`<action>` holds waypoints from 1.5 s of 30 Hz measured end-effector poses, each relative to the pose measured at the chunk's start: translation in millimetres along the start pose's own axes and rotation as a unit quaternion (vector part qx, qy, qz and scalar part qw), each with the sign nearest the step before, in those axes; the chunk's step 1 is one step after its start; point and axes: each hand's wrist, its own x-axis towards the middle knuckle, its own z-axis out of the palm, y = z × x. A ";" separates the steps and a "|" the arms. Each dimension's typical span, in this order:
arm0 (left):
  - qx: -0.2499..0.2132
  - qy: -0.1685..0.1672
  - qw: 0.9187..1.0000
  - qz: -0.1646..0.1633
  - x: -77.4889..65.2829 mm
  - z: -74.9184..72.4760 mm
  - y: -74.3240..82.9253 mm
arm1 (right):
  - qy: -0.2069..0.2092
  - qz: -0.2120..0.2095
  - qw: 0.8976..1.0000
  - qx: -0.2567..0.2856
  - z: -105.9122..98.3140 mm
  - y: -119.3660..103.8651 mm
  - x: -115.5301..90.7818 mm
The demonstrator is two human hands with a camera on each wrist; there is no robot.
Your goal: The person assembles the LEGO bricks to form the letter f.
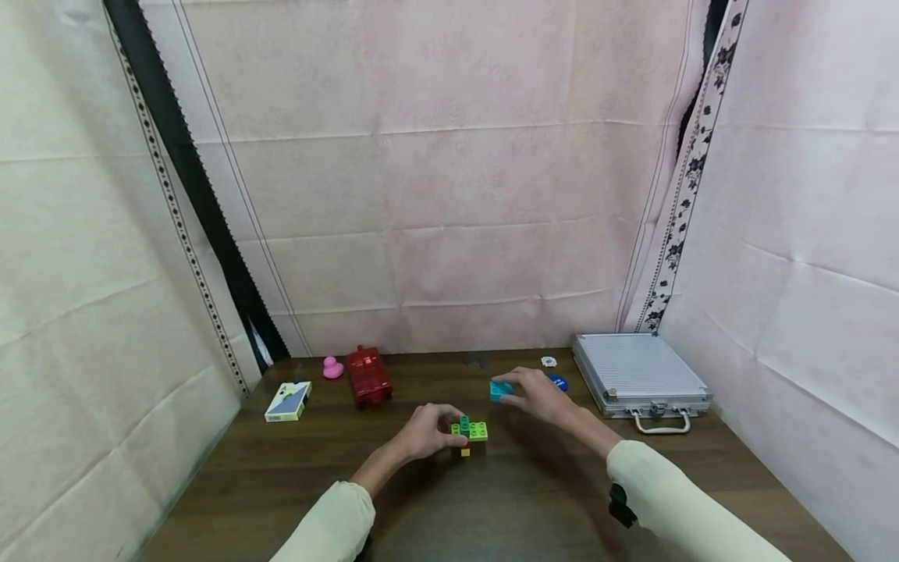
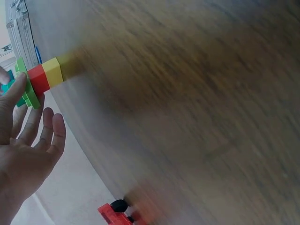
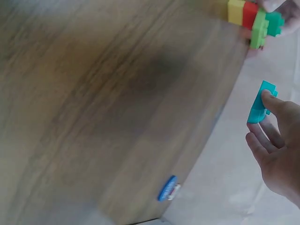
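Note:
My left hand (image 1: 424, 432) pinches a small stack of toy building bricks (image 1: 478, 431) between thumb and fingers. In the left wrist view the stack shows a yellow brick (image 2: 53, 71) at the bottom, a red brick (image 2: 38, 78) above it, then a wide lime green brick (image 2: 31, 89) with a darker green one on top. To the right and a little farther off, my right hand (image 1: 537, 394) pinches a light blue brick (image 1: 500, 390) by its ends. The right wrist view shows this blue brick (image 3: 260, 103) held between thumb and fingertips, apart from the stack.
A silver case (image 1: 642, 375) stands at the back right. Beside it lie a blue oval piece (image 1: 559, 382) and a white round piece (image 1: 548, 361). Toward the back left are a red toy vehicle (image 1: 368, 375), a pink duck (image 1: 332, 368) and a small card box (image 1: 288, 401).

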 end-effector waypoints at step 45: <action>-0.004 -0.006 1.000 0.015 2.0 -0.8 -3.7 | -0.065 -0.061 0.996 -0.027 16.9 -61.9 -7.9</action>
